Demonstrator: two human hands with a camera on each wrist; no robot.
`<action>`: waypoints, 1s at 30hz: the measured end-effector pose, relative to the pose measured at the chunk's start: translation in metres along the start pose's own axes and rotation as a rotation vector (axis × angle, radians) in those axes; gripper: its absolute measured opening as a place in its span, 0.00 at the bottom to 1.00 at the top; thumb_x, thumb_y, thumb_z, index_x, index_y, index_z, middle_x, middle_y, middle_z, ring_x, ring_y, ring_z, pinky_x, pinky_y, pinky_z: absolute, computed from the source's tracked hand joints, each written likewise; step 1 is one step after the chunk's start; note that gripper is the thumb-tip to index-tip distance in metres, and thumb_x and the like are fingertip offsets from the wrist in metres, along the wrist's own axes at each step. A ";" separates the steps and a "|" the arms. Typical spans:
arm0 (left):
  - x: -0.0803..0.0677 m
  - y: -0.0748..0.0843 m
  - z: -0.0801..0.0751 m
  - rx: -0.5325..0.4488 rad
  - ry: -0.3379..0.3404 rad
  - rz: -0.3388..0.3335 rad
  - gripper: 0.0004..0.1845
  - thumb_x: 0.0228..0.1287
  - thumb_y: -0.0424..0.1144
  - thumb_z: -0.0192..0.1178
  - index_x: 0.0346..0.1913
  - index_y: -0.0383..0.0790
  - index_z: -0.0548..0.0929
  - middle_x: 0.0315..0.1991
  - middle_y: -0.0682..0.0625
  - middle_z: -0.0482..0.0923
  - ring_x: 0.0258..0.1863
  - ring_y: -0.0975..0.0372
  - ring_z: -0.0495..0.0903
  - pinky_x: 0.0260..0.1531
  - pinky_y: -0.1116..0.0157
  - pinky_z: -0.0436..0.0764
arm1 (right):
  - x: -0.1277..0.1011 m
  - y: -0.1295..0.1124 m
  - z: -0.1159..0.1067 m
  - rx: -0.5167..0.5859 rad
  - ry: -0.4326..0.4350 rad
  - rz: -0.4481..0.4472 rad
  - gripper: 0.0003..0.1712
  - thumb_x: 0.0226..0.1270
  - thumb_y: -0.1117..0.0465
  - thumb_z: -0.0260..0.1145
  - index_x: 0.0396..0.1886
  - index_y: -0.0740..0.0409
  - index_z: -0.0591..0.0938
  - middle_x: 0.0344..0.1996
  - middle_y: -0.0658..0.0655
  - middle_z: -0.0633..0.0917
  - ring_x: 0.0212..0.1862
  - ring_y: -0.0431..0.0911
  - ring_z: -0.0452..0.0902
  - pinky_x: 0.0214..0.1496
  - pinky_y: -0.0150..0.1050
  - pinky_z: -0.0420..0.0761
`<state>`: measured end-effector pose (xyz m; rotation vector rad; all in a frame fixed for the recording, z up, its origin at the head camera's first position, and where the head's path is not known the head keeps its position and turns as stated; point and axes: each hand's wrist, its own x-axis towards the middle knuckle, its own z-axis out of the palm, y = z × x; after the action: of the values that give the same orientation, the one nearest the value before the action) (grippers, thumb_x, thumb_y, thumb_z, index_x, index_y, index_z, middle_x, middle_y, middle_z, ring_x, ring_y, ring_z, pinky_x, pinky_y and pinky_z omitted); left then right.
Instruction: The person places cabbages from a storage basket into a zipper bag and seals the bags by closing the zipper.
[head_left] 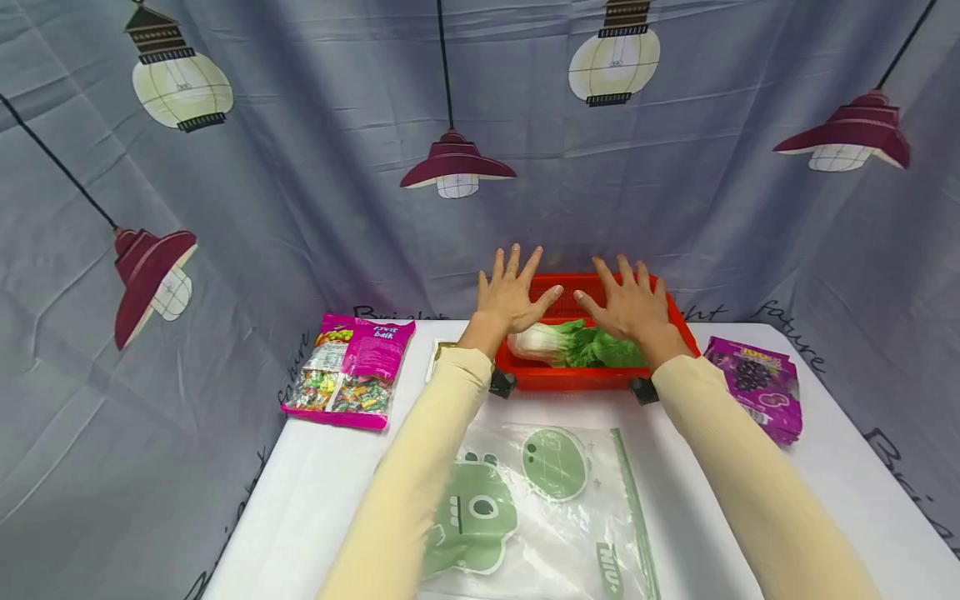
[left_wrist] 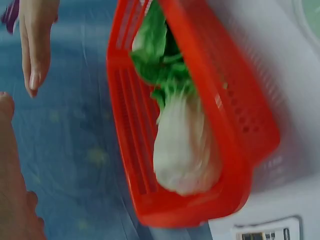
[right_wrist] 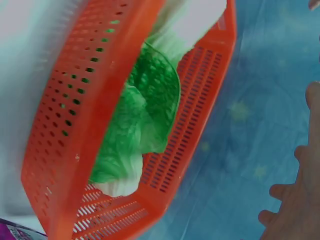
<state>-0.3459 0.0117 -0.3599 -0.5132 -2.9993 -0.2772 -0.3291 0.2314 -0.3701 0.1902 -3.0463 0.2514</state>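
Both hands are held up over a red plastic basket [head_left: 577,380], fingers spread and straight, holding nothing. My left hand [head_left: 508,296] hovers at the basket's left end, and my right hand [head_left: 628,307] at its right part. Inside the basket lies a leafy cabbage-like vegetable with a thick white stalk [left_wrist: 182,145] toward the left. Green leaves [right_wrist: 125,130] fill the basket's middle and right. The left wrist view shows the basket's slotted wall, with part of a hand at the left edge; the right wrist view shows fingers along the right edge.
A clear zip bag [head_left: 555,517] with green dinosaur print lies flat in front of the basket. A pink candy bag [head_left: 352,371] sits at the left, purple grape-print packs [head_left: 757,387] at the right. A white, dark-bordered object [left_wrist: 270,231] lies by the basket's left end. Grey curtains [head_left: 360,208] enclose the table.
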 end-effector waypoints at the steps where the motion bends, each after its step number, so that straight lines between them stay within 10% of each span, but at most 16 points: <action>1: -0.002 0.002 0.002 0.004 0.002 0.013 0.42 0.64 0.76 0.24 0.77 0.66 0.31 0.79 0.49 0.31 0.76 0.50 0.30 0.69 0.42 0.44 | -0.002 0.001 0.001 -0.002 0.005 -0.008 0.52 0.65 0.22 0.34 0.80 0.44 0.41 0.76 0.69 0.42 0.73 0.71 0.34 0.65 0.73 0.35; 30: -0.080 0.037 0.047 -0.059 0.021 0.302 0.39 0.70 0.69 0.35 0.79 0.60 0.43 0.78 0.49 0.45 0.76 0.53 0.40 0.67 0.44 0.56 | -0.092 0.032 0.043 0.093 0.168 -0.157 0.44 0.70 0.32 0.49 0.78 0.50 0.56 0.73 0.70 0.56 0.71 0.73 0.45 0.64 0.74 0.47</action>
<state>-0.2610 0.0290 -0.4092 -0.9489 -2.8449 -0.3441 -0.2453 0.2657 -0.4259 0.3916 -2.8376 0.3781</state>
